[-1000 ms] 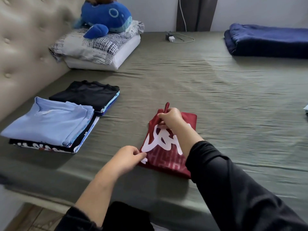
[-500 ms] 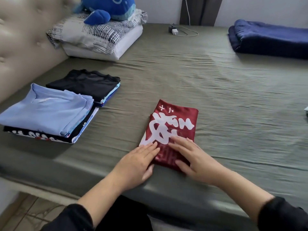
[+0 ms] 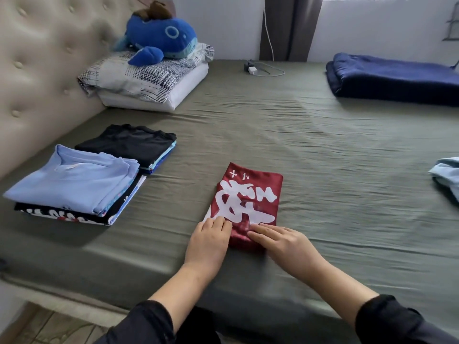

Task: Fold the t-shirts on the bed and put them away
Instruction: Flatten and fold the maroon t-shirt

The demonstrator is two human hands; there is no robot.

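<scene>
A folded dark red t-shirt point(image 3: 248, 194) with large white lettering lies on the olive green bed point(image 3: 323, 150) near its front edge. My left hand point(image 3: 211, 240) rests at the shirt's near left corner, fingers curled onto the cloth. My right hand point(image 3: 283, 242) lies flat on the near edge, fingers pointing left. At the left stand two stacks of folded shirts: one topped by a light blue shirt point(image 3: 72, 180), one topped by a black shirt point(image 3: 129, 142). A light blue garment point(image 3: 447, 177) shows at the right edge, cut off by the frame.
A padded beige headboard point(image 3: 37, 70) runs along the left. Pillows point(image 3: 149, 80) with a blue whale plush point(image 3: 161, 38) sit at the back left. A folded navy blanket point(image 3: 392, 78) lies back right. A charger and cable point(image 3: 255, 69) lie by the curtain.
My right hand let go of the shirt's far edge and came down to its near edge. Both hands slid slightly back toward me, and the camera tilted up.
</scene>
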